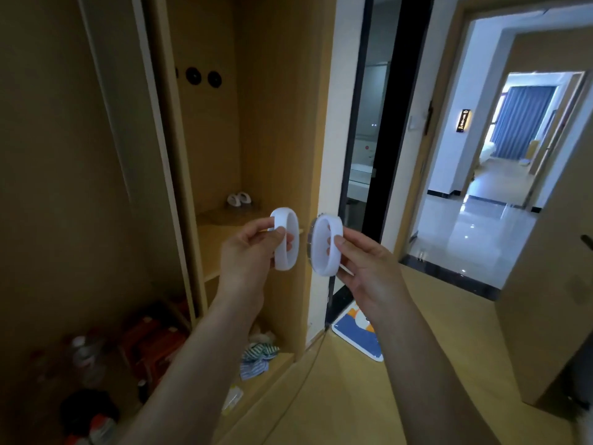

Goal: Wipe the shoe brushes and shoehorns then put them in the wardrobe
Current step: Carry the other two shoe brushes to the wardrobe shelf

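I hold two white oval shoe brushes with loop handles in front of the open wardrobe (282, 101). My left hand (248, 252) grips the left brush (290, 232), thumb on its rim and fingers through the loop. My right hand (362, 268) grips the right brush (330, 228) the same way; a dark bristle edge shows on its left side. Both brushes hang at the height of the wardrobe shelf (221, 234), a little in front of it. No shoehorn is in view.
White slippers (239, 199) lie at the back of the shelf. Below, a striped cloth (256, 358) sits on the wardrobe floor. Bottles (83, 351) and red stools (154, 342) stand at lower left. A blue mat (359, 337) lies by the dark glass door; an open doorway is on the right.
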`<state>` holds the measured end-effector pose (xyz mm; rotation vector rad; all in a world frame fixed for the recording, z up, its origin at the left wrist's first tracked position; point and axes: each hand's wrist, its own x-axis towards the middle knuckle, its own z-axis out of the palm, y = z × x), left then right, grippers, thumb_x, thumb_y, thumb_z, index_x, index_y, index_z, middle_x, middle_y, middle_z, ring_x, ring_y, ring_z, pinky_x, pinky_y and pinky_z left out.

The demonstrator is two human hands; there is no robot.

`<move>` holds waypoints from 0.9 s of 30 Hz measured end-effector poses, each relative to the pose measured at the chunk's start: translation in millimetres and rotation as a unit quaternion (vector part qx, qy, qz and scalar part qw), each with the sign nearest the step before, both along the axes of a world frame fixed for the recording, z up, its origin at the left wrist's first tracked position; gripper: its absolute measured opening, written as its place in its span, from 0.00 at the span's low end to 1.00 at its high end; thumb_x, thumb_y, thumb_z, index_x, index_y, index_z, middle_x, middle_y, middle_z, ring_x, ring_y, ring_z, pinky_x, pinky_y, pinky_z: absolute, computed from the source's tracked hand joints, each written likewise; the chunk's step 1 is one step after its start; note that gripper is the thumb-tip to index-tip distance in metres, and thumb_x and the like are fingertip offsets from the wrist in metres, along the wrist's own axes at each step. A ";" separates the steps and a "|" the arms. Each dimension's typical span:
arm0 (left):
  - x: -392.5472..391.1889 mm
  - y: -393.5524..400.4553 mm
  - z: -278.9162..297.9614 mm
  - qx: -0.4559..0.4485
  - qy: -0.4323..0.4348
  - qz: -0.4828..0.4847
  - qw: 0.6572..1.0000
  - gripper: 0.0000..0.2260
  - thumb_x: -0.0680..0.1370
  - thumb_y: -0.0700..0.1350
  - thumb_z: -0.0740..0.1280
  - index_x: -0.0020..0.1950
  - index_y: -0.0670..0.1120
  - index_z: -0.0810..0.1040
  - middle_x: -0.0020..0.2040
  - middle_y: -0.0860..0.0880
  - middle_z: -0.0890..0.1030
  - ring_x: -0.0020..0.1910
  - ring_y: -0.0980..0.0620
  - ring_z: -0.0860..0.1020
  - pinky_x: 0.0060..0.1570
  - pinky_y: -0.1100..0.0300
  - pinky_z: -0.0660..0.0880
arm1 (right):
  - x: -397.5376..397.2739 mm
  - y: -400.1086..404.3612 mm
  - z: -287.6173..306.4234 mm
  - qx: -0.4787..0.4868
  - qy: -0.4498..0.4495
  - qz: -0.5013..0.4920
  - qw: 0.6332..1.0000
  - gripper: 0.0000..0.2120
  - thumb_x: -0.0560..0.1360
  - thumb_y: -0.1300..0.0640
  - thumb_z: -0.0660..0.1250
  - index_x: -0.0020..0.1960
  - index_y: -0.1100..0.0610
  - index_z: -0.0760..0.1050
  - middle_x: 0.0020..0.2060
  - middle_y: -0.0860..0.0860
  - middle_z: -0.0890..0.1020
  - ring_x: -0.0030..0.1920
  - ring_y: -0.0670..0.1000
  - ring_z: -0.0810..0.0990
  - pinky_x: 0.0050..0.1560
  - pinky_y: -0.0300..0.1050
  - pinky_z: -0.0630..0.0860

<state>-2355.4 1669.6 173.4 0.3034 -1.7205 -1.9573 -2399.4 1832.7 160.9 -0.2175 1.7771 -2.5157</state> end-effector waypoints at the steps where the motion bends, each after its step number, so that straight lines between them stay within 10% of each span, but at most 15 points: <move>1: -16.4 -3.6 -2.4 0.006 -0.002 -0.002 1.000 0.07 0.76 0.46 0.71 0.52 0.56 0.82 0.45 0.58 0.84 0.52 0.52 0.80 0.47 0.54 0.80 | -16.5 -4.5 -1.5 0.001 -0.004 0.002 1.000 0.16 0.76 0.61 0.71 0.63 0.56 0.81 0.57 0.55 0.83 0.59 0.57 0.81 0.60 0.56 0.79; 27: -378.2 -195.0 -12.1 0.036 -0.024 0.117 0.992 0.16 0.74 0.40 0.73 0.58 0.56 0.81 0.54 0.53 0.84 0.55 0.50 0.81 0.54 0.48 0.80 | -442.4 -201.8 -0.7 0.016 -0.036 0.148 0.988 0.12 0.74 0.63 0.73 0.57 0.56 0.83 0.51 0.56 0.86 0.52 0.55 0.85 0.51 0.51 0.82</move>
